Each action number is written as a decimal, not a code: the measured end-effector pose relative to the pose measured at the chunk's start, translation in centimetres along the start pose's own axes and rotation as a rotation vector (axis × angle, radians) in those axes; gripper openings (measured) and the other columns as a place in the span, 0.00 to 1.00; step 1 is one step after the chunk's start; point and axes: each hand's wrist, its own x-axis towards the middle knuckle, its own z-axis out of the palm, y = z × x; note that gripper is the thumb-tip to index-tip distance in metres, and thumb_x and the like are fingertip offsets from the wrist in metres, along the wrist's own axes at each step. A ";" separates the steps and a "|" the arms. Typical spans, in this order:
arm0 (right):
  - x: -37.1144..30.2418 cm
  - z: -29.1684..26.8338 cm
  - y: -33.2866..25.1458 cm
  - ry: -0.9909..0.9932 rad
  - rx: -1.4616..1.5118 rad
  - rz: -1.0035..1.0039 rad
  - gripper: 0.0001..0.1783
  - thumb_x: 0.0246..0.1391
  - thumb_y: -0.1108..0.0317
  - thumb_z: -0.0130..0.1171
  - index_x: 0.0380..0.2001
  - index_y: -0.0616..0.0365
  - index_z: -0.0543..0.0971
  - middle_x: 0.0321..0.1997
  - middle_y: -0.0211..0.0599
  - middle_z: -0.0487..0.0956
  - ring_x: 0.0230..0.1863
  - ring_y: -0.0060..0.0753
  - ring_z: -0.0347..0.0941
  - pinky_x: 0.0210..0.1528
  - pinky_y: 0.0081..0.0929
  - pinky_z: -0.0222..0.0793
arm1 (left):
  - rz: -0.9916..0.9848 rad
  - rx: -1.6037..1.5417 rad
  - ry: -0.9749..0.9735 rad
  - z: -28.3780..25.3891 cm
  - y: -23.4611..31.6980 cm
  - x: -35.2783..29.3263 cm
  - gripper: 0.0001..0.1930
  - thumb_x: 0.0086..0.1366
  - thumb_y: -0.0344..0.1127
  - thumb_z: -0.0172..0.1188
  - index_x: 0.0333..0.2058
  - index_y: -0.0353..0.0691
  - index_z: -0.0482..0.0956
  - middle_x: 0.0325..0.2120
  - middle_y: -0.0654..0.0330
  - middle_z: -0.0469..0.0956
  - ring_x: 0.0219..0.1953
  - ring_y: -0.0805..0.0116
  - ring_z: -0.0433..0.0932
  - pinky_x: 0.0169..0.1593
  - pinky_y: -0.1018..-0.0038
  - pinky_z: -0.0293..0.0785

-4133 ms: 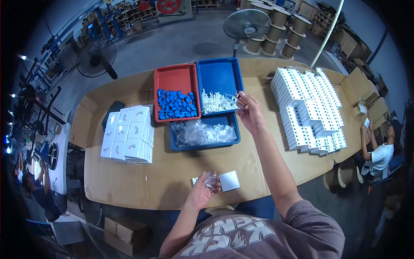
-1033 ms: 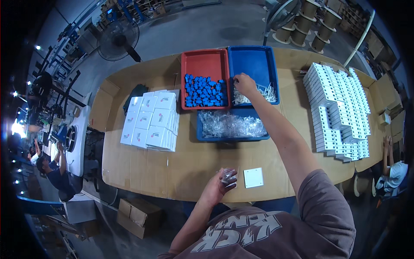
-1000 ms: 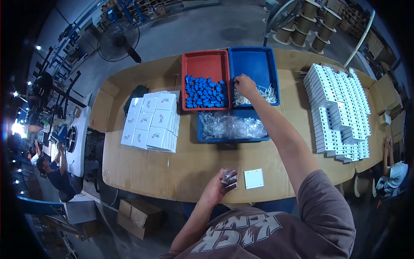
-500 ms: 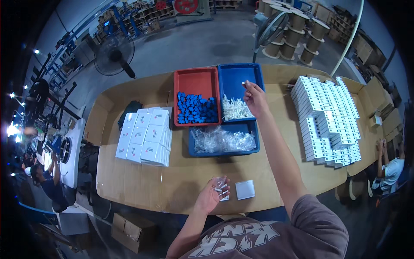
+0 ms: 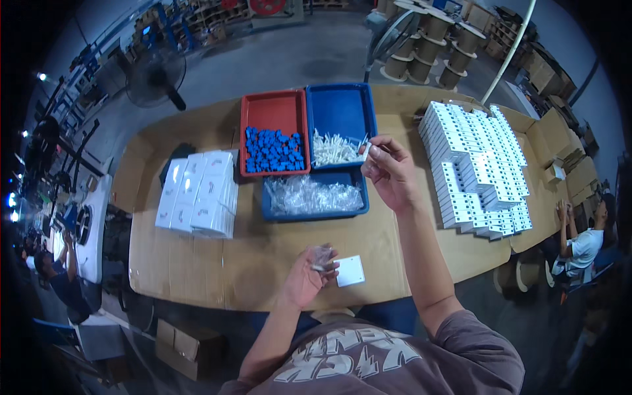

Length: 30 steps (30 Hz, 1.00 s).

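My left hand (image 5: 305, 278) is closed round a small clear plastic bag (image 5: 322, 256) with something white at its lower end, above the table's near side. Close beside its fingertips lies a flat white square piece (image 5: 350, 270). My right hand (image 5: 391, 174) is raised by the right edge of a blue tray (image 5: 340, 105) and pinches a small white stick-shaped piece (image 5: 367, 151). Many similar white sticks (image 5: 334, 147) lie in that tray's near half. A second blue tray (image 5: 316, 216), nearer to me, holds a heap of clear plastic bags (image 5: 315, 196).
Left of the sticks, a red tray (image 5: 274, 103) holds small blue parts (image 5: 272, 150). White boxes (image 5: 197, 194) are stacked at the left, and taller rows of white boxes (image 5: 471, 171) at the right. Cardboard walls edge the table (image 5: 263, 289). Co-workers sit on both sides.
My right hand has come nearer to me and turned, with the white stick still pinched. My left hand keeps the bag beside the square piece. The whole view has shifted.
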 end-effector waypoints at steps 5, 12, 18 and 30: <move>-5.3 2.0 1.6 -0.062 -0.693 0.093 0.08 0.58 0.72 0.70 0.40 0.61 0.84 0.35 0.27 0.84 0.31 0.11 0.71 0.33 0.15 0.66 | 0.036 0.055 -0.006 3.4 0.6 -1.4 0.27 0.80 0.52 0.43 0.63 0.37 0.71 0.53 0.53 0.81 0.51 0.58 0.83 0.54 0.62 0.80; -8.1 3.2 3.7 -0.360 -1.063 0.193 0.04 0.56 0.73 0.70 0.35 0.59 0.86 0.29 0.26 0.84 0.28 0.13 0.70 0.29 0.19 0.62 | 0.037 0.079 -0.010 3.9 0.5 -2.3 0.26 0.79 0.51 0.45 0.61 0.36 0.72 0.55 0.51 0.80 0.54 0.59 0.82 0.57 0.60 0.78; -8.1 3.4 3.9 -0.588 -1.153 0.215 0.05 0.54 0.73 0.69 0.35 0.59 0.86 0.38 0.29 0.85 0.31 0.22 0.73 0.31 0.24 0.64 | 0.035 0.084 0.009 4.2 0.0 -3.0 0.23 0.78 0.52 0.47 0.57 0.40 0.75 0.50 0.55 0.82 0.52 0.58 0.83 0.53 0.59 0.80; -7.0 3.5 5.2 -0.893 -0.909 0.465 0.20 0.71 0.58 0.53 0.49 0.64 0.84 0.60 0.47 0.80 0.57 0.40 0.78 0.57 0.35 0.74 | 0.042 0.054 -0.020 2.4 -0.5 -3.8 0.22 0.79 0.52 0.47 0.59 0.44 0.74 0.51 0.58 0.83 0.54 0.58 0.83 0.54 0.58 0.80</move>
